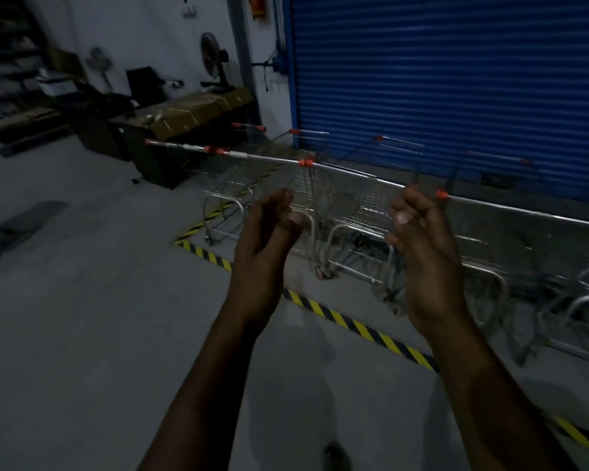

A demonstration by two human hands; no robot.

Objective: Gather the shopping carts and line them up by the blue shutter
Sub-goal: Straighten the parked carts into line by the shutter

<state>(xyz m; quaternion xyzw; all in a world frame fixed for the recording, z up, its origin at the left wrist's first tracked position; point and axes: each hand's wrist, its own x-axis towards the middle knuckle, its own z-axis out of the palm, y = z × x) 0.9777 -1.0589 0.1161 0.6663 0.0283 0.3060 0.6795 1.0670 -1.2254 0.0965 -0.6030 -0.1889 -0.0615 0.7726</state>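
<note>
Several wire shopping carts (354, 202) with silver handle bars and orange end caps stand side by side in front of the blue shutter (449, 90). Their handles (351, 171) form a line running from upper left to right. My left hand (266, 239) is raised in front of the row, fingers loosely curled, holding nothing. My right hand (422, 253) is also raised, fingers curled near a handle bar's orange cap (442, 194); I cannot tell whether it touches the bar. Both forearms reach up from the bottom of the view.
Yellow-black hazard tape (347, 322) runs across the grey floor in front of the carts. Cardboard boxes (191, 113), a dark cabinet and a fan (215, 59) stand at the left by the wall. A dark mat (17, 226) lies at the far left.
</note>
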